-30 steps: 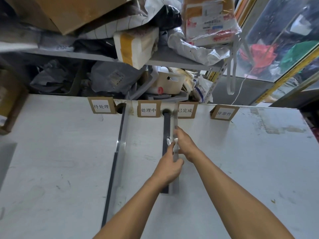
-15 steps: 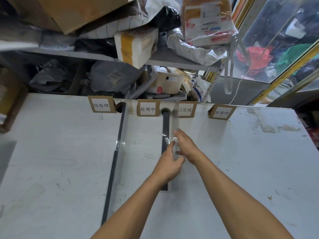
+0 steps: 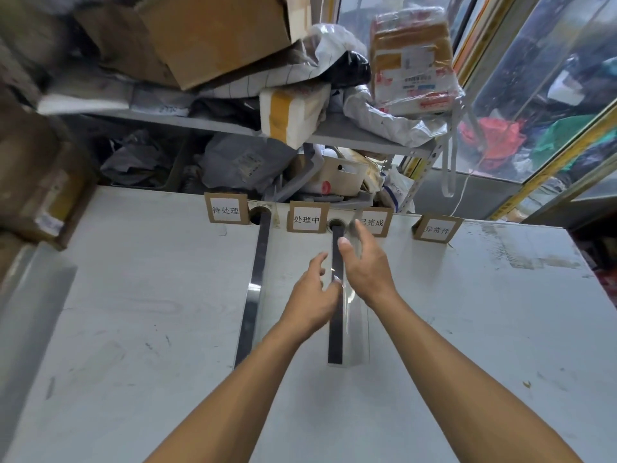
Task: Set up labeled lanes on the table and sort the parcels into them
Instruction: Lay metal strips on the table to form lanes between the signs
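Note:
Several cardboard lane labels with white printed cards stand along the far edge of the white table (image 3: 140, 329): one at the left (image 3: 226, 208), one in the middle (image 3: 307, 218), a third (image 3: 376, 222) partly behind my fingers, and a fourth (image 3: 436, 229). Two long angled divider strips lie on the table, one on the left (image 3: 252, 295) and one in the centre (image 3: 336, 335). My left hand (image 3: 310, 300) hovers open on the left of the centre strip. My right hand (image 3: 365, 265) is lifted open on its right side. Neither hand grips anything.
Behind the table a metal shelf (image 3: 350, 135) is piled with parcels: a brown box (image 3: 213, 35), a white foam box with yellow tape (image 3: 290, 113), a wrapped package (image 3: 412, 61) and grey mailer bags (image 3: 240, 162). A cardboard box (image 3: 36, 195) sits at the table's left edge.
Both hands have let go of the centre strip and opened, the right hand rising toward the labels. The view has tilted up, showing more of the shelf.

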Motion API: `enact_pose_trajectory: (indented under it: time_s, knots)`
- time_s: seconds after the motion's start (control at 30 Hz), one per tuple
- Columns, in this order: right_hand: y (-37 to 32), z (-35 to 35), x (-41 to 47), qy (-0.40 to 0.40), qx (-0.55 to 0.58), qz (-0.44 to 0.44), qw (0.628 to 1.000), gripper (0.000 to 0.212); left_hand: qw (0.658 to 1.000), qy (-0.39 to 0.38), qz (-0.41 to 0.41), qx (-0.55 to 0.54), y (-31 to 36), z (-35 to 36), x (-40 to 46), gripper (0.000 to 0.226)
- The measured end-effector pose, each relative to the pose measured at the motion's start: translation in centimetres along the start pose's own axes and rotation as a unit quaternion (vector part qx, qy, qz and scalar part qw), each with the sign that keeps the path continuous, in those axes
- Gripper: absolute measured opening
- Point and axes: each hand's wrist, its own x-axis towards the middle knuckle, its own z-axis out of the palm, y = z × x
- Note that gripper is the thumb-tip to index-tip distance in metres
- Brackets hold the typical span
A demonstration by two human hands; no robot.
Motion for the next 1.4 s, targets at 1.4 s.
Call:
enact_pose_trajectory:
  time_s: [1.4]
  knots:
    - [-22.6, 41.1, -21.6, -0.430, -0.012, 0.052, 0.901, 0.065, 0.950, 0.238, -0.157, 0.127, -21.6, -40.1, -21.1, 0.047]
